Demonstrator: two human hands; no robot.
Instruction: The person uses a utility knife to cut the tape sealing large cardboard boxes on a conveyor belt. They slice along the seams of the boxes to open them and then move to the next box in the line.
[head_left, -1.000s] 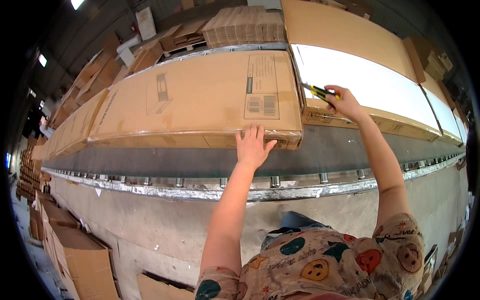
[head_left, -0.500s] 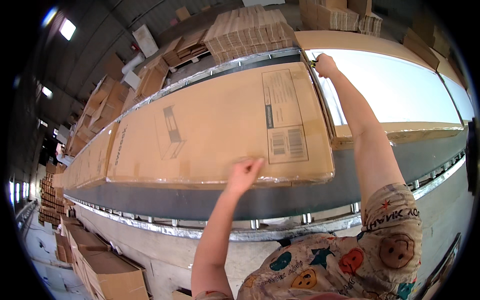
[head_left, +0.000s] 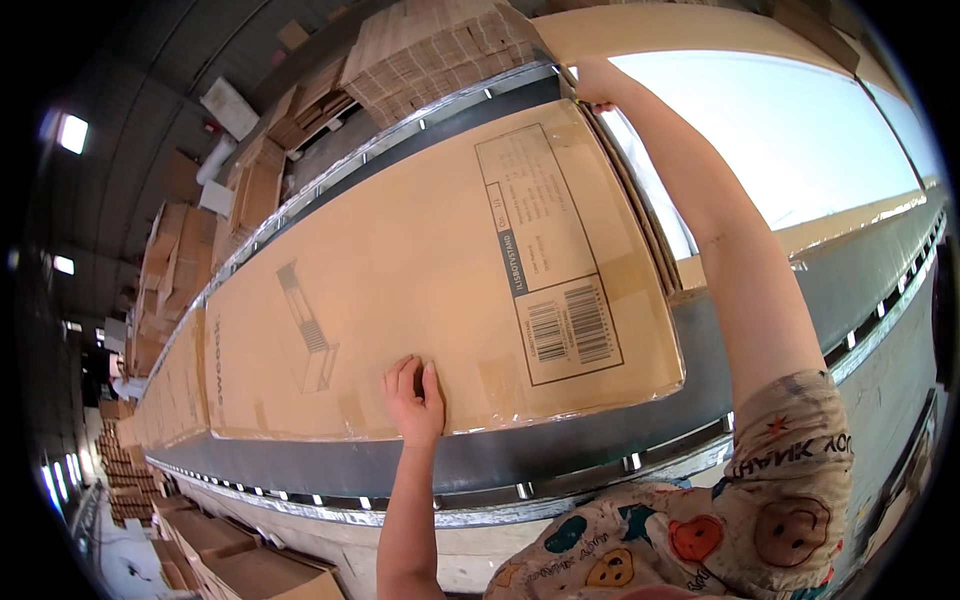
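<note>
A long, closed brown cardboard box lies flat, with a printed label panel at its right end and a line drawing of a piece of furniture near its left end. My left hand rests on top by the near edge, its thumb apart from the loosely bent fingers, holding nothing. At the far right corner of the box is my right hand, its fingers closed round a small yellow-and-black tool. Most of that tool is hidden, so its kind does not show. An open carton with a white sheet or panel inside adjoins on the right.
The boxes lie on a dark conveyor belt with a metal side rail. Another closed box touches on the left. Behind the belt stand stacks of flat cardboard. Open cartons stand at the lower left.
My left hand has moved left and settled on the box near its edge. My right hand has shifted left to the box's far corner. The whole view has tilted and moved closer.
</note>
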